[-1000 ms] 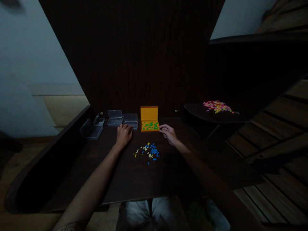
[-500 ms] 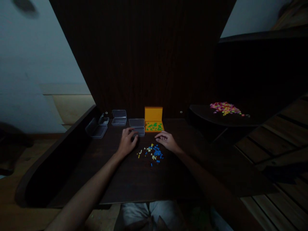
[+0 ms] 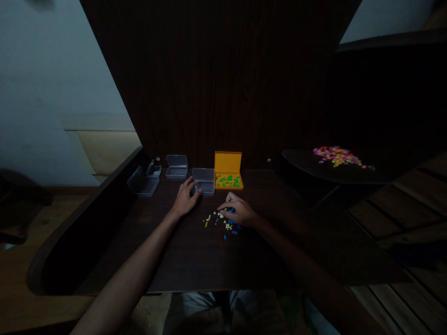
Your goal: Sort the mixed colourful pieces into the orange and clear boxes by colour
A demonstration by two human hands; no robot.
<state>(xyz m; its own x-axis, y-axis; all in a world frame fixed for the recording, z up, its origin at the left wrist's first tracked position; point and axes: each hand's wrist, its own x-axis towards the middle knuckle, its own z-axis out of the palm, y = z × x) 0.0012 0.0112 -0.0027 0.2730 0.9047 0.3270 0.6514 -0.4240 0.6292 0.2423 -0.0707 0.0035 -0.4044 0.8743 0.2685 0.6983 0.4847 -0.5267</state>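
My left hand [image 3: 186, 197] is open, its fingers apart, with the fingertips at the left side of a clear plastic box [image 3: 208, 188] whose lid stands raised. Over a loose pile of small toy bricks, my right hand [image 3: 240, 211] is closed, thumb and index finger drawn near each other. Whatever may be between those fingertips is too small to make out. Blue bricks [image 3: 234, 232] lie partly hidden beneath this hand. Cream and yellow bricks [image 3: 208, 217] are scattered to its left. Behind the pile stands a yellow box [image 3: 228, 161] with its lid up, holding green bricks [image 3: 227, 180].
Two more clear boxes, one farther back [image 3: 176, 172] and one at the left [image 3: 148, 186], stand with lids raised. A high side panel [image 3: 87, 223] bounds the desk on the left. Pink and yellow pieces [image 3: 337, 156] are heaped on a rounded shelf [image 3: 300, 160] at right.
My right hand has moved from behind the bricks down over the pile, covering part of the blue ones. My left hand stays by the clear box. The whole view has shifted slightly.
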